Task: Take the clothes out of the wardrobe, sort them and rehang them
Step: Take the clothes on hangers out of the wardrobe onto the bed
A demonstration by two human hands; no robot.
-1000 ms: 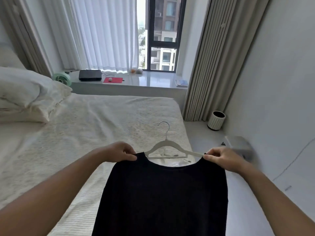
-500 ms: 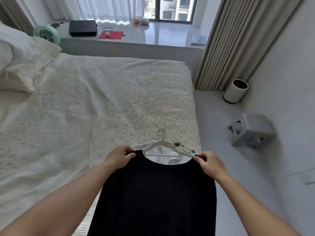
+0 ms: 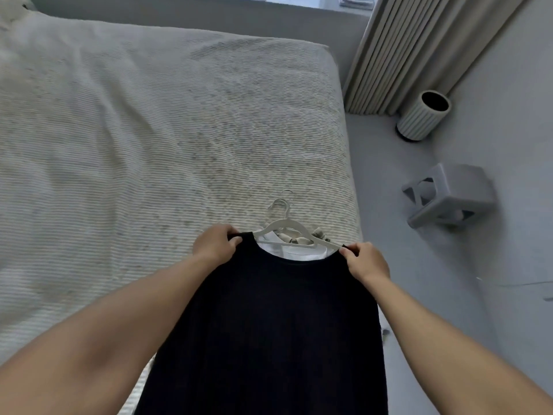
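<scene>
Black top hangs over the near edge of the bed, on a white hanger. Left hand has its grip pinching one shoulder, right hand the other. White clothes lie just behind the neckline.

Ribbed bin beside curtain; grey stool tipped on floor.

Both hands, left and right, pinch a black top on a hanger over the bed; bin at two o'clock.
</scene>
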